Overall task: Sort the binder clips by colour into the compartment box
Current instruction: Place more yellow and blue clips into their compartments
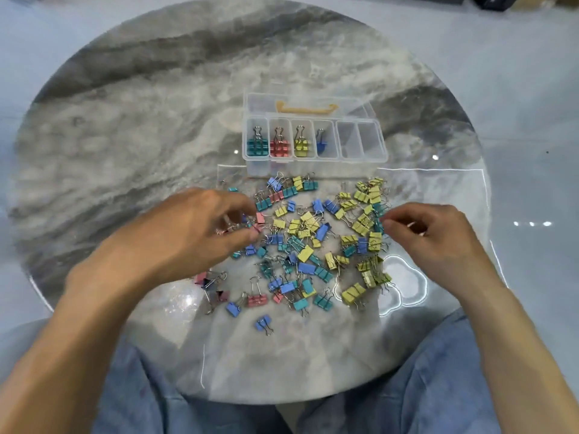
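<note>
1. We see a round marbled table [125, 126] with a clear compartment box [315, 158] at its far middle, lid open behind it, with an orange handle [306, 108] on the lid.
2. Of the six compartments, the four on the left are filled: from the left, a teal clip [257, 146], a red clip [279, 147], a yellow clip [301, 146] and a blue clip [321, 142]. The two on the right hold nothing.
3. Near the box lies a loose pile of clips [313, 242] in mixed teal, blue, yellow and pink; yellow ones gather on the right, pink ones on the left.
4. Our left hand [194, 233] reaches into the left side of the pile, fingers curled over pink clips [260, 218]; we cannot tell whether it grasps one.
5. Our right hand [432, 236] is at the right edge of the pile, fingers curled, fingertips beside yellow and teal clips; whether they pinch anything we cannot tell.
6. Blue trousers [423, 386] show at the near edge.
</note>
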`<action>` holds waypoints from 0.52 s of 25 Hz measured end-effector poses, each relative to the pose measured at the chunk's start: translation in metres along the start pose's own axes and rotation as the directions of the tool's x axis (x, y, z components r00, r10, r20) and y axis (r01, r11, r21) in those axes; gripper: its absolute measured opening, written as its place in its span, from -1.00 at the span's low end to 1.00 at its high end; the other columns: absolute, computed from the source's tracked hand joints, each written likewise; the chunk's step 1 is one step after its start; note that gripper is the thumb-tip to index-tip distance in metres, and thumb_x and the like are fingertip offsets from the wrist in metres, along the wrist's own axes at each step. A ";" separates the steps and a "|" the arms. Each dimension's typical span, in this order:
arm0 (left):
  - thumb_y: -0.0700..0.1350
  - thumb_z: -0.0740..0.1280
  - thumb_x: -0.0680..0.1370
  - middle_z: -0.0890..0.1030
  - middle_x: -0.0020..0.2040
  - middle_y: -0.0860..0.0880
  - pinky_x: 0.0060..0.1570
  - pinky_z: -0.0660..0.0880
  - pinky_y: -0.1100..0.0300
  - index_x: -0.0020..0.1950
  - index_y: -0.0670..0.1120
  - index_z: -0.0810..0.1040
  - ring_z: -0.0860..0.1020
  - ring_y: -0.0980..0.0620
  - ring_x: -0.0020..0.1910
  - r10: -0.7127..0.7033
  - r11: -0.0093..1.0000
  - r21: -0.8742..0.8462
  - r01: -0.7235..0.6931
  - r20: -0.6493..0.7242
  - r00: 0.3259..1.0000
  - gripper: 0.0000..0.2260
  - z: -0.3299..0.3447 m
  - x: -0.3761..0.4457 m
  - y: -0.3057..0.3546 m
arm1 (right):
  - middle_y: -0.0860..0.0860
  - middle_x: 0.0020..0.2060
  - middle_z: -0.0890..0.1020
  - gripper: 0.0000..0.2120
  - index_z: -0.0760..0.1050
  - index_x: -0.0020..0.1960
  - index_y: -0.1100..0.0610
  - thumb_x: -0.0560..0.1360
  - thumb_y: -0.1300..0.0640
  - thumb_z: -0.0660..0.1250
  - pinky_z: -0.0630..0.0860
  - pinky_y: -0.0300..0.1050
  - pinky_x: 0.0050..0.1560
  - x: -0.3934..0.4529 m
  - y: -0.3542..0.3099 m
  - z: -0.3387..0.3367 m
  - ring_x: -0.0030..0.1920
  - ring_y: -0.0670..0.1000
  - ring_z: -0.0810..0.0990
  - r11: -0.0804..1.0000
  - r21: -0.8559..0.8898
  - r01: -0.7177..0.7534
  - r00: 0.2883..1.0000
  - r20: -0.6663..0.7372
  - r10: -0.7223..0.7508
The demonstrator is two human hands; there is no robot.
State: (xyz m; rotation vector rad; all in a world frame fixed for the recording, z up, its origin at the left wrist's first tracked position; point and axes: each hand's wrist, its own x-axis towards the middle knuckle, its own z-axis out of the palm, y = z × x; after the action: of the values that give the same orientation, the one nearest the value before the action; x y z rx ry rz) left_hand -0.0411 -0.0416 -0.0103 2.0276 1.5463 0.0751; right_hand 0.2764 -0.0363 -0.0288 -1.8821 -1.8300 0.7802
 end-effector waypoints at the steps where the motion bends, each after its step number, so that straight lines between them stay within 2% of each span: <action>1: 0.24 0.27 0.52 0.63 0.07 0.19 0.01 0.54 0.13 0.27 0.15 0.54 0.58 0.22 -0.02 -0.010 1.000 0.009 0.010 -0.013 1.000 -0.64 0.002 -0.006 -0.002 | -0.21 -0.24 0.66 -0.86 0.63 -0.13 -0.16 0.49 0.09 0.43 0.52 -0.18 -0.10 0.000 0.008 0.002 -0.25 -0.16 0.60 0.998 -0.060 -0.033 0.998 0.051 0.036; 3: 0.22 0.27 0.53 0.63 0.11 0.15 0.06 0.53 0.09 0.29 0.15 0.53 0.59 0.14 0.03 -0.025 0.997 0.066 0.025 0.006 1.000 -0.64 0.013 -0.008 -0.002 | -0.20 -0.22 0.65 -0.89 0.64 -0.05 -0.11 0.48 0.09 0.44 0.55 -0.05 -0.03 0.004 0.015 0.004 -0.19 -0.08 0.62 0.987 -0.146 -0.068 0.989 0.120 0.086; 6: 0.20 0.27 0.57 0.60 0.19 0.13 0.05 0.47 0.19 0.35 0.15 0.49 0.56 0.16 0.08 -0.021 0.996 0.088 0.013 0.099 0.995 -0.63 0.028 0.001 -0.002 | -0.18 -0.18 0.66 -0.82 0.63 0.06 -0.10 0.48 0.10 0.42 0.53 -0.04 0.00 0.013 0.014 0.006 -0.11 -0.01 0.61 0.970 -0.220 -0.106 0.971 0.188 0.149; 9: 0.22 0.26 0.57 0.58 0.27 0.09 0.15 0.51 0.11 0.39 0.16 0.45 0.56 0.12 0.13 -0.024 0.990 0.139 0.003 0.143 0.989 -0.60 0.035 0.006 -0.005 | -0.18 -0.19 0.64 -0.79 0.59 0.10 -0.10 0.50 0.13 0.39 0.46 -0.08 -0.04 0.014 0.020 0.004 -0.07 0.00 0.58 0.953 -0.261 -0.154 0.968 0.153 0.199; 11: 0.22 0.25 0.58 0.58 0.27 0.09 0.15 0.51 0.11 0.39 0.15 0.45 0.56 0.12 0.13 -0.029 0.990 0.142 0.007 0.158 0.987 -0.60 0.036 0.006 -0.005 | -0.19 -0.22 0.64 -0.80 0.59 0.07 -0.09 0.50 0.14 0.39 0.46 -0.08 -0.06 0.014 0.021 0.000 -0.08 -0.01 0.58 0.949 -0.261 -0.174 0.970 0.120 0.210; 13: 0.21 0.26 0.58 0.59 0.26 0.07 0.14 0.51 0.11 0.38 0.14 0.46 0.57 0.11 0.12 -0.030 0.991 0.131 0.010 0.150 0.988 -0.61 0.035 0.007 -0.004 | -0.16 -0.26 0.64 -0.88 0.60 -0.07 -0.07 0.48 0.15 0.42 0.49 -0.07 -0.08 0.014 0.017 0.001 -0.13 -0.02 0.59 0.959 -0.241 -0.150 0.969 0.156 0.191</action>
State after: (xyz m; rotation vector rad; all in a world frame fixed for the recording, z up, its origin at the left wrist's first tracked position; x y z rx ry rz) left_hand -0.0295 -0.0490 -0.0429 2.0646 1.5100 -0.1889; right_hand 0.2884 -0.0234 -0.0419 -2.2041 -1.9540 0.8524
